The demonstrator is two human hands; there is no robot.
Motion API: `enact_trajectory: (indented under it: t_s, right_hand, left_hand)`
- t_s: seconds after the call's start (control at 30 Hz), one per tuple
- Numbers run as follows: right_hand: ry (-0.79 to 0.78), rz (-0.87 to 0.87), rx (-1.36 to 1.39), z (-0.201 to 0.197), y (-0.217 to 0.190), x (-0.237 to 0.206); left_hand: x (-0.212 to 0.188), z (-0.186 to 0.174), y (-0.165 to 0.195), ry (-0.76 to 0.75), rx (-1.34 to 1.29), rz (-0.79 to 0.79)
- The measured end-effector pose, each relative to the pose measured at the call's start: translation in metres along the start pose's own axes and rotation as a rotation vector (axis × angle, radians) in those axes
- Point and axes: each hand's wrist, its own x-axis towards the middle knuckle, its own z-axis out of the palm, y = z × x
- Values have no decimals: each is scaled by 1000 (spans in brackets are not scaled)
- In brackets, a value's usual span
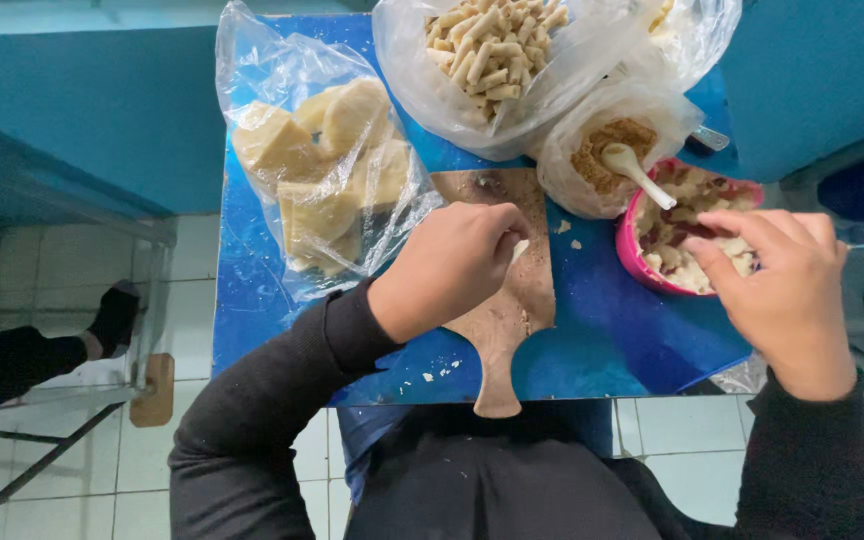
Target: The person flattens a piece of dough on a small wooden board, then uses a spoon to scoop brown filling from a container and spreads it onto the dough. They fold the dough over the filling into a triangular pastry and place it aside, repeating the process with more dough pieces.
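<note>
My left hand (449, 268) rests on a wooden cutting board (512, 300), fingers curled around a small pale piece of dough at its tip. My right hand (777, 285) hovers over a pink bowl (630, 252) of pale dough pieces, fingers bent and pinching toward the bowl's contents; what it holds is hard to tell. A white spoon (635, 172) leans from a bag of brown crumbs (607, 150) toward the bowl.
A small blue table (592, 340) carries everything. A clear bag of large pale yellow blocks (327, 175) lies at the left. A bag of short beige sticks (487, 45) sits at the back. Crumbs dot the table's front edge. White tiled floor surrounds the table; a person's foot in a black sock (112, 315) is at the left.
</note>
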Motion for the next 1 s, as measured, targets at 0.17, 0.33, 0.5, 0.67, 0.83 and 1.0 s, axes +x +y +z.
enact_trajectory:
  t_s: [0.17, 0.33, 0.5, 0.67, 0.83, 1.0]
  right_hand:
    - [-19, 78, 40, -2, 24, -33]
    - [-9, 147, 70, 6, 42, -52]
    - [-25, 154, 91, 16, 47, -62]
    - [-18, 163, 90, 13, 48, -67]
    - [31, 148, 122, 6, 34, -65]
    - [89, 120, 121, 0, 18, -63]
  left_hand:
    - [-15, 18, -6, -28, -2, -212]
    - [-48, 30, -7, -40, 126, -207]
    - [-54, 26, 6, -150, 314, -194]
    - [-49, 16, 24, -115, 423, -83]
    - [-3, 16, -2, 113, 442, 38]
    - [91, 15, -58, 341, 545, 46]
